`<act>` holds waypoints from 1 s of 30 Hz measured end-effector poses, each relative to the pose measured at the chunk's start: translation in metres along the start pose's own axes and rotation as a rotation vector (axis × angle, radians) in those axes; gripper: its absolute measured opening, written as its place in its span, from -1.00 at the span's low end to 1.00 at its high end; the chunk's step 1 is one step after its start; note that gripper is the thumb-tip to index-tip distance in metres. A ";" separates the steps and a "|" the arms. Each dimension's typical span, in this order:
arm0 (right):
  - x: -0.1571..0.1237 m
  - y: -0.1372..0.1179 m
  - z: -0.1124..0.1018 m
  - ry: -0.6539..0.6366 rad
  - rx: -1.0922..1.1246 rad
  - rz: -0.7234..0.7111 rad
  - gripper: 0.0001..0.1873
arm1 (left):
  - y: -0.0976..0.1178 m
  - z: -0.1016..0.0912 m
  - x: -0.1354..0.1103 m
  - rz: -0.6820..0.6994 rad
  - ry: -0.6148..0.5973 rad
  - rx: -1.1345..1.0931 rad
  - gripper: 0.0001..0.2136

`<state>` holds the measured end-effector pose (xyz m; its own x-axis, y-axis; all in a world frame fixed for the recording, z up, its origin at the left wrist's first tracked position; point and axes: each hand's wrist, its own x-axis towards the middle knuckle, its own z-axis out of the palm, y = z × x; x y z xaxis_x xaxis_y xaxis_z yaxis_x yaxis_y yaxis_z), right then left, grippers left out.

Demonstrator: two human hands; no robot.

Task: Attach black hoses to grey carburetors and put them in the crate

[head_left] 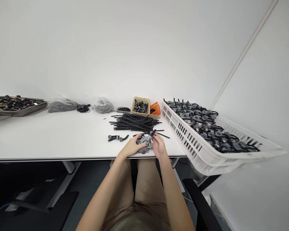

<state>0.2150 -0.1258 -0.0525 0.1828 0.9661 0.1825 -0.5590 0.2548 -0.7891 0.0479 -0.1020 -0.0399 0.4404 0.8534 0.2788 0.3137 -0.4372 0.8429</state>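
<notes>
Your left hand and right hand both grip a grey metal carburetor, holding it at the front edge of the white table. Just beyond them lies a loose pile of black rubber hoses, with two small metal fittings to its left. A white slotted crate of carburetors sits at right, a beige tray of parts and an orange basket stand at top centre, and a metal tray lies at upper left.

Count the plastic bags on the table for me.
2: one plastic bag right beside the metal tray, and another plastic bag further right, near the beige box.
</notes>
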 end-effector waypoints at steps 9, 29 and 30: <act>0.000 0.003 -0.001 -0.068 -0.080 -0.047 -0.64 | -0.003 0.000 0.000 0.024 -0.007 0.012 -0.43; 0.002 0.012 -0.002 -0.114 -0.144 -0.130 -0.66 | 0.001 -0.003 0.002 0.076 -0.238 -0.555 -0.33; 0.002 0.013 -0.002 -0.122 -0.145 -0.135 -0.67 | 0.002 -0.003 0.001 0.049 -0.247 -0.591 -0.31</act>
<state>0.2093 -0.1210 -0.0637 0.1440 0.9238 0.3547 -0.4127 0.3819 -0.8269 0.0464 -0.1014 -0.0361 0.6452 0.7152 0.2687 -0.1970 -0.1841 0.9630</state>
